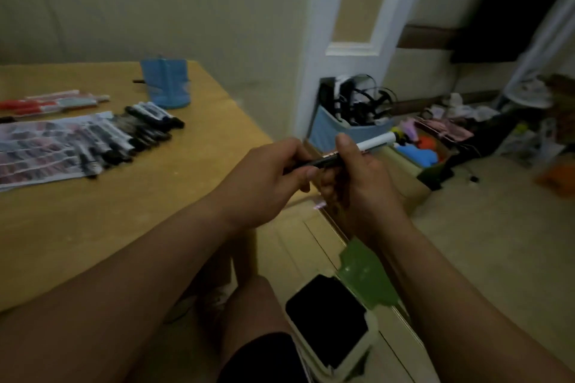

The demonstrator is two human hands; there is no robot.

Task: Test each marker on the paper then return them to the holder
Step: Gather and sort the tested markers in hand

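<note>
White along its right end and black toward the left, the marker (376,144) sits crosswise between your two hands, held in the air just off the right edge of the bench (124,211), above the floor. Your left hand (264,177) is curled round the black end, thumb lying along it. Your right hand (357,180) grips the middle of the barrel, thumb pointing up, and the white end pokes out past it to the right. The frame is too blurred to show whether the cap is on or partly pulled.

On the bench to your left lies the paper (37,149), covered in bands of dark and reddish scribble. A row of black markers (130,134) lies side by side across its right edge, some touching one another. Beyond the paper, at the far left, a few red markers (46,101) lie together. The blue holder (166,84) is on the far part of the bench, well apart from your hands; whether it stands upright I cannot tell.

Near you, low in view, a dark-screened phone (326,317) lies face up beside your knee. On the floor past your hands, a blue bin (329,130) holds tangled black cables.
</note>
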